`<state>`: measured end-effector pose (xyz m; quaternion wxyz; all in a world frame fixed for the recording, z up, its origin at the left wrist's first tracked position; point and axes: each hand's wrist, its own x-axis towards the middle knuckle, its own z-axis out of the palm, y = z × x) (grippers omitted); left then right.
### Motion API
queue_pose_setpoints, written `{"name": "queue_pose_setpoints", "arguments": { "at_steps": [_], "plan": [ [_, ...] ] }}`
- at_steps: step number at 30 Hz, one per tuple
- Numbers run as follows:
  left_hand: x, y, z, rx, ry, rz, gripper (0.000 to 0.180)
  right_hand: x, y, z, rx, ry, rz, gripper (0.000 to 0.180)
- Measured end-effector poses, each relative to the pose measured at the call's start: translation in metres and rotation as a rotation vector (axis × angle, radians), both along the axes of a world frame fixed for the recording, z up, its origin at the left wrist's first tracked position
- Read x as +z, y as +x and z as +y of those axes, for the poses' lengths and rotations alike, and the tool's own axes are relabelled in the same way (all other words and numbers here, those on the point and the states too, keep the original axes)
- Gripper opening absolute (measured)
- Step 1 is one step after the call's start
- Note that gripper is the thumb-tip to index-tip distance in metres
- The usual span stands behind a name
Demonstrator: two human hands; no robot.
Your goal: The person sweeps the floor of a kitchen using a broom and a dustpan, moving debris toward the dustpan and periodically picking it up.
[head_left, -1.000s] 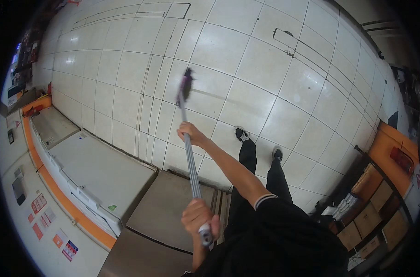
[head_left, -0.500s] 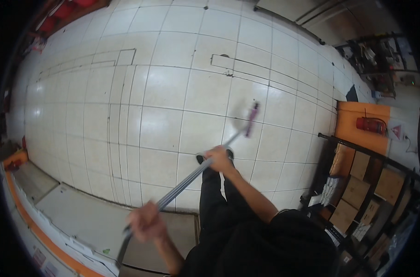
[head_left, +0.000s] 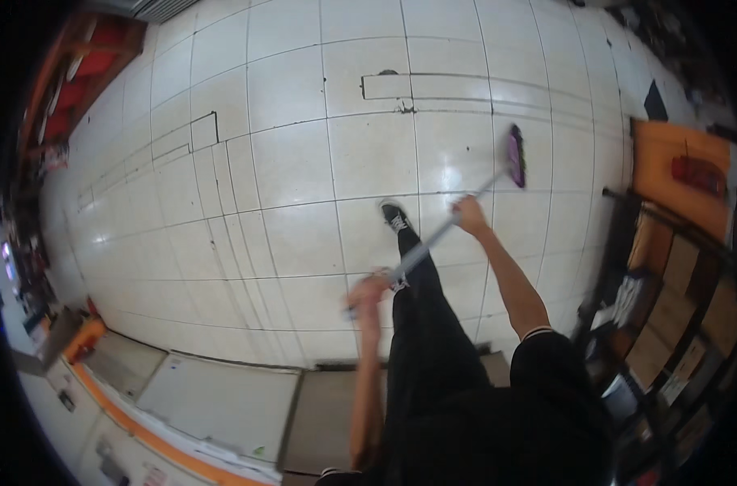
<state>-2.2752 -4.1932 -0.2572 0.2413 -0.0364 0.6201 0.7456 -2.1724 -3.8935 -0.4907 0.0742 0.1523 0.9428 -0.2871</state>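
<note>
In the head view I see the left hand (head_left: 369, 292) closed around the broom (head_left: 430, 245) near its top, the right hand (head_left: 469, 215) gripping lower. Sweeping looks underway, how much remains I cannot tell; unlike a second ago, the purple broom head (head_left: 516, 158) is right, not left, of the front shoe (head_left: 394, 216).

Pale tiles (head_left: 291, 166) cover the floor (head_left: 457, 57) that I view from afar; dark lines (head_left: 216, 128) trace long, narrow strips across it, and light returns in soft white patches. Lower left, I note a white chest (head_left: 223, 405) beside a brownish cabinet (head_left: 324, 413), and along the chest a pale wall (head_left: 85, 429) with an orange band (head_left: 125, 417). Right: an orange panel (head_left: 656, 162), a red extinguisher (head_left: 696, 174), blurred on my feed, and a dark-framed shelf (head_left: 617, 247) bearing cartons (head_left: 660, 308). Upper left: a reddish rack (head_left: 129, 40). Straight edges bow toward the rim of my view.
</note>
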Motion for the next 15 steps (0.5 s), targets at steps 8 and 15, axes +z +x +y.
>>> {"name": "queue_pose_setpoints", "arguments": {
  "at_steps": [8,15],
  "plan": [
    [0.259,-0.106,-0.019,0.18,-0.212,0.597,0.026,0.135,-0.268,-0.252,0.11,-0.809,0.572,0.018],
    [0.321,-0.13,-0.045,0.112,-0.39,0.916,0.033,0.23,-0.341,-0.318,0.323,-0.898,0.6,0.012]
  ]
}}
